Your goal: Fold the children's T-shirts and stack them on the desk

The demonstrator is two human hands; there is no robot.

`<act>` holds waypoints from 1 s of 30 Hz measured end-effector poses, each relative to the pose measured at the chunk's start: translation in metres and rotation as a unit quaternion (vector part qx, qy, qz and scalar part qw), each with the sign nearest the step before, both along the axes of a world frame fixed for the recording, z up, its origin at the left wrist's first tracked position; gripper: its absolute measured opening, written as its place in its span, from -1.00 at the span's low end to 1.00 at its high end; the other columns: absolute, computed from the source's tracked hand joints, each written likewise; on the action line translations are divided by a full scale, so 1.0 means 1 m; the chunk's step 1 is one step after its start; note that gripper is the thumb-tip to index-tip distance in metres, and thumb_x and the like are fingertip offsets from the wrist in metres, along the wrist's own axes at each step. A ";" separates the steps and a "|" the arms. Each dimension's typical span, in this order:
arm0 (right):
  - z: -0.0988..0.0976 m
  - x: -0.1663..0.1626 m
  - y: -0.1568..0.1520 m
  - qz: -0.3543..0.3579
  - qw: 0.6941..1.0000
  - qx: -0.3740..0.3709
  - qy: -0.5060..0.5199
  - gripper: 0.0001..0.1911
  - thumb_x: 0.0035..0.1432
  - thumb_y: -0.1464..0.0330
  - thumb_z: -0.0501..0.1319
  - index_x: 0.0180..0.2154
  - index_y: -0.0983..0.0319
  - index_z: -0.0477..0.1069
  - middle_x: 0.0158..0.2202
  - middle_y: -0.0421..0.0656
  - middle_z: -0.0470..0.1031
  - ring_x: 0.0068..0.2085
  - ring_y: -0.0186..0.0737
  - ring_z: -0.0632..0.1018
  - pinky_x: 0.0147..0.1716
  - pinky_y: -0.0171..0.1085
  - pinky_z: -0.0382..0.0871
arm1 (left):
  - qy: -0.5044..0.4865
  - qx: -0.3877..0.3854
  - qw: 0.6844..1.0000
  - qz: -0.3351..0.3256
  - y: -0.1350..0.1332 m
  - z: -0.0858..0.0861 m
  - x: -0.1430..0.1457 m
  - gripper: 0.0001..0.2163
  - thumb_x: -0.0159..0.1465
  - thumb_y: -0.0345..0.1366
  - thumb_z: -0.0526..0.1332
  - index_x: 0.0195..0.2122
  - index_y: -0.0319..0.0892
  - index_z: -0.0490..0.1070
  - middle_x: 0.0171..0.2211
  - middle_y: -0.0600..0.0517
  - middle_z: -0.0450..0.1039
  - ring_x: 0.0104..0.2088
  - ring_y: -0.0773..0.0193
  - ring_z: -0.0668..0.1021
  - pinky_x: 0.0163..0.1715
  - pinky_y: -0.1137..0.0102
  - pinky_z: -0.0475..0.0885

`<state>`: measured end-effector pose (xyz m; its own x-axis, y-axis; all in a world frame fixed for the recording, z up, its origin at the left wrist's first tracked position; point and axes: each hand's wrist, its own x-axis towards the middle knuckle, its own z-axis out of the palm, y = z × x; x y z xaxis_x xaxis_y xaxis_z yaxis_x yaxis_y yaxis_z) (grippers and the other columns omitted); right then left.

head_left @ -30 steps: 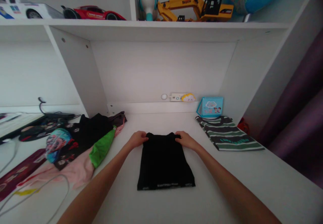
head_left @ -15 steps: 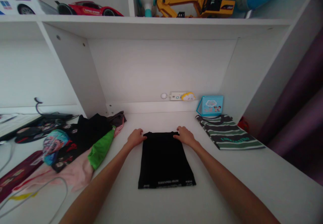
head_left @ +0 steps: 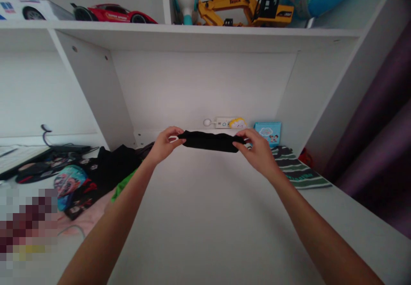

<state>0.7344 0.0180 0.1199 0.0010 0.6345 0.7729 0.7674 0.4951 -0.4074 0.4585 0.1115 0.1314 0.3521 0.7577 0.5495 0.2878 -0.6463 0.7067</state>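
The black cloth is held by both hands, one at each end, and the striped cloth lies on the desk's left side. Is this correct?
Not quite: the head view shows the striped cloth on the right side of the desk. The rest is right: the left hand and the right hand hold the black cloth, one at each end.

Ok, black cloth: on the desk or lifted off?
Lifted: left hand and right hand grip the black cloth, which hides part of the back edge of the desk.
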 end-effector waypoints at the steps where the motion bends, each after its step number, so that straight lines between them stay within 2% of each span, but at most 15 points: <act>1: -0.002 -0.005 -0.016 0.011 1.000 0.006 -0.026 -0.86 0.05 0.40 0.10 -0.27 0.23 0.33 -0.27 -0.12 0.35 -0.22 -0.22 0.39 -0.23 -0.24 0.29 | 0.019 0.013 1.000 -0.018 -0.006 -0.001 -0.002 -0.78 0.07 -0.22 0.20 -0.27 -0.21 0.34 -0.26 0.02 0.40 -0.23 0.30 0.44 -0.20 0.40 0.31; 3: -0.016 -0.017 -0.046 0.029 0.996 -0.031 -0.082 -0.83 0.08 0.46 0.06 -0.25 0.22 0.33 -0.27 -0.10 0.34 -0.18 -0.21 0.38 -0.19 -0.23 0.27 | 0.078 0.029 0.996 -0.042 -0.015 -0.018 -0.009 -0.85 0.11 -0.28 0.16 -0.30 -0.20 0.35 -0.28 0.03 0.41 -0.21 0.29 0.44 -0.15 0.38 0.29; 5: -0.036 -0.028 -0.069 0.074 0.981 -0.118 -0.136 -0.78 0.08 0.46 0.06 -0.19 0.22 0.33 -0.23 -0.09 0.35 -0.16 -0.20 0.38 -0.18 -0.23 0.27 | 0.159 0.032 0.986 -0.049 -0.017 -0.046 -0.017 -0.87 0.11 -0.36 0.13 -0.30 -0.19 0.38 -0.28 0.03 0.42 -0.20 0.27 0.44 -0.13 0.37 0.28; 7: -0.053 -0.031 -0.082 0.149 0.949 -0.222 -0.169 -0.75 0.10 0.39 0.08 -0.14 0.20 0.33 -0.20 -0.11 0.37 -0.19 -0.23 0.41 -0.20 -0.27 0.30 | 0.260 0.018 0.964 -0.055 -0.016 -0.075 -0.024 -0.82 0.07 -0.45 0.13 -0.29 -0.19 0.40 -0.26 0.01 0.43 -0.19 0.23 0.44 -0.10 0.36 0.26; 9: -0.065 -0.024 -0.082 0.203 0.921 -0.290 -0.165 -0.74 0.14 0.33 0.06 -0.11 0.18 0.33 -0.20 -0.14 0.40 -0.21 -0.27 0.43 -0.20 -0.29 0.31 | 0.340 0.001 0.939 -0.052 -0.020 -0.095 -0.026 -0.76 0.03 -0.51 0.11 -0.27 -0.20 0.42 -0.23 -0.03 0.44 -0.17 0.20 0.44 -0.08 0.33 0.25; 11: -0.077 -0.009 -0.069 0.187 0.926 -0.295 -0.143 -0.74 0.17 0.35 0.00 -0.13 0.19 0.36 -0.17 -0.13 0.41 -0.15 -0.27 0.43 -0.12 -0.27 0.28 | 0.363 0.004 0.931 -0.037 -0.034 -0.103 -0.017 -0.75 0.08 -0.50 0.08 -0.23 -0.21 0.41 -0.19 -0.07 0.42 -0.15 0.19 0.43 -0.07 0.32 0.25; 13: -0.092 0.011 -0.046 0.124 0.948 -0.263 -0.130 -0.73 0.16 0.39 -0.01 -0.15 0.20 0.38 -0.10 -0.09 0.39 -0.04 -0.21 0.37 -0.02 -0.18 0.21 | 0.345 0.037 0.937 -0.038 -0.059 -0.103 0.002 -0.75 0.17 -0.41 0.05 -0.14 -0.19 0.38 -0.10 -0.08 0.37 -0.10 0.19 0.40 -0.06 0.32 0.25; 15: -0.110 0.030 -0.021 0.076 0.957 -0.248 -0.129 -0.71 0.12 0.42 0.01 -0.13 0.21 0.37 -0.05 -0.08 0.36 0.01 -0.17 0.33 0.03 -0.11 0.14 | 0.337 0.075 0.935 -0.078 -0.090 -0.103 0.028 -0.72 0.22 -0.27 0.05 -0.05 -0.13 0.32 -0.01 -0.07 0.29 -0.03 0.16 0.34 -0.04 0.27 0.23; 17: -0.127 0.043 -0.003 0.063 0.956 -0.254 -0.135 -0.68 0.11 0.43 0.01 -0.09 0.22 0.35 -0.05 -0.07 0.37 0.00 -0.18 0.33 0.03 -0.11 0.14 | 0.358 0.100 0.919 -0.128 -0.116 -0.107 0.053 -0.65 0.19 -0.16 0.10 0.00 -0.07 0.26 0.01 -0.06 0.27 -0.01 0.09 0.32 -0.02 0.15 0.19; 19: -0.136 0.049 0.002 0.056 0.952 -0.262 -0.145 -0.68 0.13 0.42 0.00 -0.08 0.24 0.35 -0.08 -0.07 0.39 -0.03 -0.18 0.35 0.01 -0.13 0.17 | 0.389 0.112 0.903 -0.142 -0.130 -0.114 0.067 -0.65 0.17 -0.18 0.12 0.00 -0.04 0.25 -0.04 -0.05 0.32 -0.04 0.07 0.34 0.00 0.02 0.11; 22: -0.134 0.045 -0.014 0.030 0.948 -0.270 -0.167 -0.70 0.16 0.39 -0.02 -0.11 0.25 0.38 -0.16 -0.06 0.42 -0.10 -0.16 0.38 -0.05 -0.13 0.22 | 0.422 0.112 0.894 -0.102 -0.121 -0.121 0.060 -0.70 0.17 -0.42 0.06 -0.07 -0.06 0.29 -0.14 -0.02 0.38 -0.09 0.12 0.38 0.04 -0.08 -0.05; 26: -0.120 0.012 -0.070 0.056 0.937 -0.299 -0.174 -0.69 0.18 0.39 -0.03 -0.11 0.24 0.38 -0.19 -0.05 0.42 -0.15 -0.17 0.41 -0.11 -0.16 0.28 | 0.432 0.067 0.898 -0.046 -0.077 -0.120 0.020 -0.56 0.05 -0.63 -0.05 -0.13 -0.06 0.33 -0.10 0.00 0.38 0.00 0.15 0.34 0.05 -0.13 -0.22; 28: -0.115 -0.017 -0.102 0.083 0.929 -0.320 -0.167 -0.66 0.18 0.40 -0.05 -0.04 0.23 0.34 -0.12 -0.04 0.39 -0.10 -0.18 0.40 -0.08 -0.19 0.28 | 0.418 0.043 0.906 -0.042 -0.054 -0.120 0.002 -0.52 0.02 -0.64 -0.07 -0.12 -0.04 0.33 -0.02 0.02 0.34 0.07 0.16 0.28 0.06 -0.10 -0.16; 30: -0.110 -0.047 -0.128 0.123 0.914 -0.342 -0.179 -0.62 0.17 0.41 -0.04 0.03 0.22 0.28 0.00 -0.02 0.32 0.00 -0.15 0.35 0.00 -0.17 0.22 | 0.393 0.034 0.918 -0.044 -0.035 -0.124 -0.007 -0.56 0.04 -0.61 -0.06 -0.15 -0.06 0.36 0.04 0.02 0.29 0.09 0.18 0.26 0.08 0.03 -0.02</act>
